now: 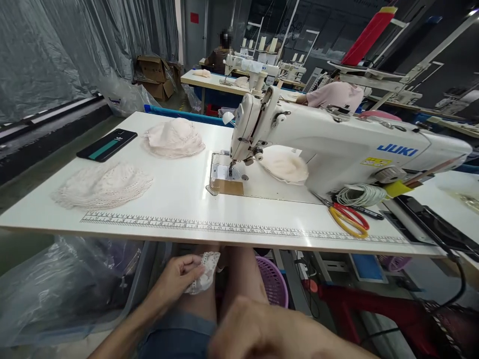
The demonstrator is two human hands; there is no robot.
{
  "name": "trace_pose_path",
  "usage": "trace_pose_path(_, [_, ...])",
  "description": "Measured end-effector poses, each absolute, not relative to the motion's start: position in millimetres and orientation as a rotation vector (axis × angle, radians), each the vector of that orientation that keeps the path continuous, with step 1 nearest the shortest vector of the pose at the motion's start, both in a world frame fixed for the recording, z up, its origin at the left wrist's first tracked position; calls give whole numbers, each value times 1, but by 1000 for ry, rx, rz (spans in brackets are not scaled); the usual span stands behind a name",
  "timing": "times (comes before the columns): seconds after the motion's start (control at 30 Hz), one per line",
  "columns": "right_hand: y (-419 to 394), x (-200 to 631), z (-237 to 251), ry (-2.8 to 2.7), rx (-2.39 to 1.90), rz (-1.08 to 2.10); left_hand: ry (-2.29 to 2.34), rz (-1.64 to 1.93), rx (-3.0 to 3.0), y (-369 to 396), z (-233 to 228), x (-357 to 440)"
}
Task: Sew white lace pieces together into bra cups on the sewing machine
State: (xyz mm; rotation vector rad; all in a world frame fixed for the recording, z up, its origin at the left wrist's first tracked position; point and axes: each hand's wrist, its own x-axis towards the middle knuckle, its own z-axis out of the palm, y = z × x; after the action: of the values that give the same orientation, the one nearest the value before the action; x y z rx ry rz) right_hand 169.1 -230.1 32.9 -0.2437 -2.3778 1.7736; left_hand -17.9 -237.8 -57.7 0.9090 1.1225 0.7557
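Over my lap, below the table edge, my left hand (187,271) pinches a small piece of white lace fabric (205,271) between thumb and fingers. My right hand (243,329) is close to the camera at the bottom, smeared by motion, so its fingers cannot be made out. On the table above lie a pile of pale lace pieces (105,185) and a second pile of cream cup-shaped pieces (174,138). Another cream cup piece (286,167) rests behind the needle of the white JUKI sewing machine (322,134).
Yellow-and-red-handled scissors (348,222) and a coil of pale cord (361,194) lie at the machine's right. A black phone (107,144) is on the table's left. Under it stand a purple basket (277,284) and a plastic-filled bin (140,279). Other people sit at machines behind.
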Motion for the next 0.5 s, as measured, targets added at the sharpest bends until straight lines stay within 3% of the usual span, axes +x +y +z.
trace_pose_path(0.23, [-213, 184, 6, -2270, -1193, 1393, 914, 669, 872, -258, -44, -7])
trace_pose_path(0.5, [-209, 188, -7, -2233, -1083, 1673, 918, 617, 954, -258, -49, -20])
